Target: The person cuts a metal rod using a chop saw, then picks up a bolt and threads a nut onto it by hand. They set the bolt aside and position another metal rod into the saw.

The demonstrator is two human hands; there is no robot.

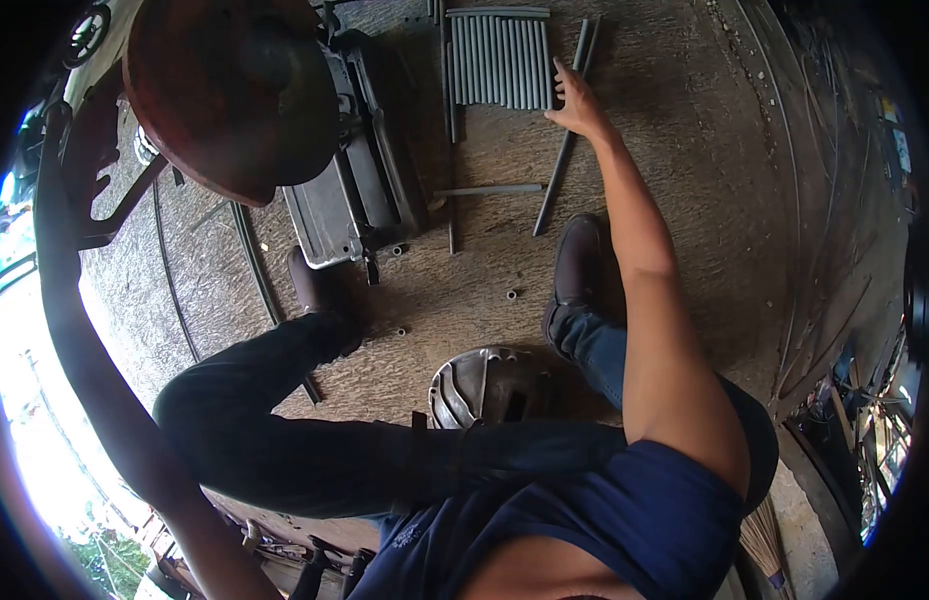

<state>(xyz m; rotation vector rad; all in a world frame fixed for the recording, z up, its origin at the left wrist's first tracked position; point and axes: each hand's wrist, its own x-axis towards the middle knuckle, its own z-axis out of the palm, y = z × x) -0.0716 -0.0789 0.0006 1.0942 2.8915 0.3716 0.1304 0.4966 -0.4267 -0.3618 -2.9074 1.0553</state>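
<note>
At the upper left, my left hand (58,125) is raised beside the frame of a cut-off saw with a large, round reddish guard (225,90). It is dark there, and I cannot make out whether its fingers grip the saw. My right hand (579,106) reaches forward with thumb and fingers apart, holding nothing. It is at the right edge of a neat row of short grey metal rods (500,62) lying side by side on the floor. A longer grey bar (557,178) slants along the floor just below that hand, and a thin rod (490,190) lies crosswise nearby.
The saw's metal base (330,215) stands beside my left shoe (320,290). Small ring-like pieces (513,295) lie between my feet. A rounded metal housing (485,388) sits close to my legs. Long rods (250,250) lie at left, and a broom (763,540) is at lower right.
</note>
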